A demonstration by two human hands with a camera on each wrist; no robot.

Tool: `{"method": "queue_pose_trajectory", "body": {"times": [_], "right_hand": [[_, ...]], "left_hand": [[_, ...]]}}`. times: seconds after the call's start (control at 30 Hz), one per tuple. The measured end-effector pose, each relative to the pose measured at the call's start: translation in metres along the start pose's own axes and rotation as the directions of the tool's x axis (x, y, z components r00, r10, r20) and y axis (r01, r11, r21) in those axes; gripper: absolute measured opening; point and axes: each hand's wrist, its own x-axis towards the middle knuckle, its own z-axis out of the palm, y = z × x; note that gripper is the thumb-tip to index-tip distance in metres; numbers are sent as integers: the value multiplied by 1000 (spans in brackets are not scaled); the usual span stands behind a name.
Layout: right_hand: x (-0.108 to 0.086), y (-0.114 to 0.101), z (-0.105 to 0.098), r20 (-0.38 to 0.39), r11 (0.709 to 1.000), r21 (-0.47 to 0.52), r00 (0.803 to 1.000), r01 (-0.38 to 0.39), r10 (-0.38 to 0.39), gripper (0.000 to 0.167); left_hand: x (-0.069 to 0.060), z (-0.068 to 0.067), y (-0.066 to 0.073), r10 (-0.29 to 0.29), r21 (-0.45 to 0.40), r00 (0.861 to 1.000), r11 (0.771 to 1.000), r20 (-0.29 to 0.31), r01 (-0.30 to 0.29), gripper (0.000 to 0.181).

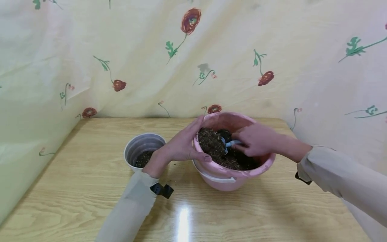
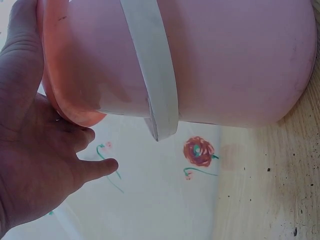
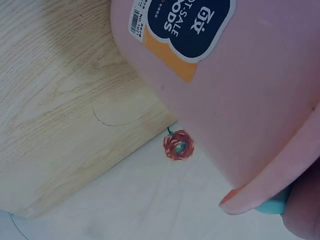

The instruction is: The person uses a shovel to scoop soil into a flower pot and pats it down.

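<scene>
A pink bucket (image 1: 217, 183) with a white handle (image 1: 216, 177) holds dark, fibrous soil (image 1: 211, 143). At its left rim, my left hand (image 1: 184, 143) grips the edge, thumb over the near side. In the left wrist view that hand (image 2: 40, 155) lies along the orange-lit rim, some fingers partly hidden. My right hand (image 1: 257, 139) reaches inside the bucket and grips a small light blue trowel (image 1: 232, 143), whose blade is partly covered by soil. To the left stands a white plastic pot (image 1: 130, 156) with a little soil inside; the left forearm overlaps its edge.
The bucket and pot stand on a wooden table (image 1: 78, 188). Soil crumbs (image 2: 295, 231) dot the tabletop near the bucket. A flower-patterned cloth (image 1: 139, 50) hangs behind and at the sides. A printed label (image 3: 185, 25) shows on the bucket's side.
</scene>
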Motion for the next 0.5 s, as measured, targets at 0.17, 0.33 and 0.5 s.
{"method": "queue_pose_trajectory", "body": {"times": [0.17, 0.33, 0.5], "right_hand": [[-2, -3, -1, 13, 1000, -24, 1000, 2, -1, 16], [-5, -1, -3, 0, 1000, 3, 1000, -20, 20, 17], [-13, 3, -7, -36, 999, 13, 999, -37, 37, 15]], "left_hand": [[-1, 1, -1, 13, -8, 1000, 1000, -7, -13, 132], [-2, 1, -1, 3, -1, 1000, 1000, 0, -3, 132], [-2, 0, 0, -2, 9, 1000, 1000, 1, 2, 132]]}}
